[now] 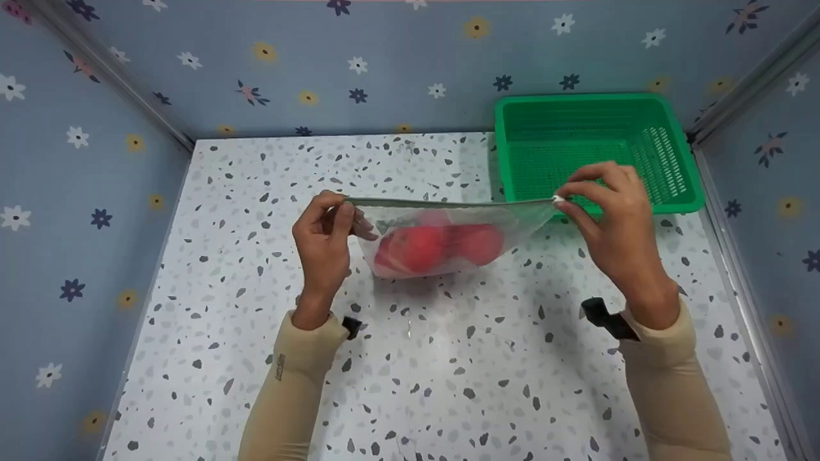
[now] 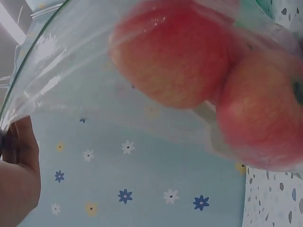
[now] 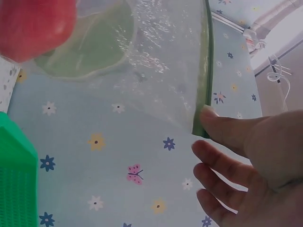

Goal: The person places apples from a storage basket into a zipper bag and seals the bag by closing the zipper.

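A clear zip bag point(image 1: 522, 221) with red apples point(image 1: 423, 248) inside hangs between my two hands over the speckled table. Its green zip strip point(image 1: 442, 203) is stretched nearly straight across the top. My left hand point(image 1: 325, 246) pinches the left end of the strip between thumb and fingers. At the other end, my right hand point(image 1: 618, 221) pinches the corner, where a small white piece point(image 1: 557, 198) shows at the fingertips. Two apples point(image 2: 170, 56) press close together in the left wrist view. A green patch point(image 3: 90, 47) marks the bag's side in the right wrist view.
A green plastic basket point(image 1: 503, 150) with slotted walls stands at the back right, partly behind my right hand. Flower-patterned walls point(image 1: 397, 51) rise at the back and both sides of the white speckled table point(image 1: 256, 179).
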### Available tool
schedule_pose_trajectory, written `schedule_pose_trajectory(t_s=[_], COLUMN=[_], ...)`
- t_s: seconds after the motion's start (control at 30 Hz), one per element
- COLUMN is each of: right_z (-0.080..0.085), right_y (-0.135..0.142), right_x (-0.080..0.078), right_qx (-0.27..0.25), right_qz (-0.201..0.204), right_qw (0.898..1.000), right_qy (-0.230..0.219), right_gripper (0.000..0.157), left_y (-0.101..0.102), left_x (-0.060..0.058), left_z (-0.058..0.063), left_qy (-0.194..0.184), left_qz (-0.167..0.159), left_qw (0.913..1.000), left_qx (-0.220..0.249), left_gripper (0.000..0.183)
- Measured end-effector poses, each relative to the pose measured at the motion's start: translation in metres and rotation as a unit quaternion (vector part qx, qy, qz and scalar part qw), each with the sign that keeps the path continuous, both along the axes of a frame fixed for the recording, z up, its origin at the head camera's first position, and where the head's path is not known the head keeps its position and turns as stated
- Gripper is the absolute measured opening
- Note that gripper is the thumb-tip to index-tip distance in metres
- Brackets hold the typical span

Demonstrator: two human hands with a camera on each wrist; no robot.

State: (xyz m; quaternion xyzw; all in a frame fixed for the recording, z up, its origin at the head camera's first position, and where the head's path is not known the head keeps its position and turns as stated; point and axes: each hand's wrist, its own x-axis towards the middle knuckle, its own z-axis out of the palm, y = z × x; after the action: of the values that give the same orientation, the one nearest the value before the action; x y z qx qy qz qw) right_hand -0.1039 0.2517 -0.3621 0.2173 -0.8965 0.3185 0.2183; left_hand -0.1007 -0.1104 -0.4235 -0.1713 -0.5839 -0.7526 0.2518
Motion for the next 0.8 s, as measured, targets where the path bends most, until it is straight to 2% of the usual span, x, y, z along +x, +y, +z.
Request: schedule_pose_trajectory(t_s=[0.17, 0.33, 0.4, 0.57, 0.8], right_z=[-0.006, -0.018, -0.024, -0.043, -0.064], right_y=[0.012, 0.018, 0.019, 0.015, 0.007], right_x=[0.009, 0.013, 0.014, 0.019, 0.024], right_qx=[0.012, 0.04, 0.047, 0.079, 0.119], right_qz=[0.063, 0.13, 0.157, 0.22, 0.277], right_qw=[0.997, 0.984, 0.977, 0.955, 0.914], right_qy=[-0.048, -0.114, -0.14, -0.18, -0.272], right_gripper=[0.014, 0.016, 0.017, 0.017, 0.005], left_y=[-0.012, -0.023, -0.027, -0.037, -0.047], left_x=[0.004, 0.003, 0.003, 0.001, 0.001], left_z=[-0.011, -0.024, -0.03, -0.047, -0.066], left_qy=[-0.021, -0.059, -0.075, -0.117, -0.148], left_qz=[-0.082, -0.162, -0.201, -0.29, -0.358], left_qw=[0.9962, 0.984, 0.9754, 0.9469, 0.9129], left_qx=[-0.022, -0.043, -0.054, -0.075, -0.128], left_gripper=[0.044, 0.046, 0.043, 0.031, 0.029])
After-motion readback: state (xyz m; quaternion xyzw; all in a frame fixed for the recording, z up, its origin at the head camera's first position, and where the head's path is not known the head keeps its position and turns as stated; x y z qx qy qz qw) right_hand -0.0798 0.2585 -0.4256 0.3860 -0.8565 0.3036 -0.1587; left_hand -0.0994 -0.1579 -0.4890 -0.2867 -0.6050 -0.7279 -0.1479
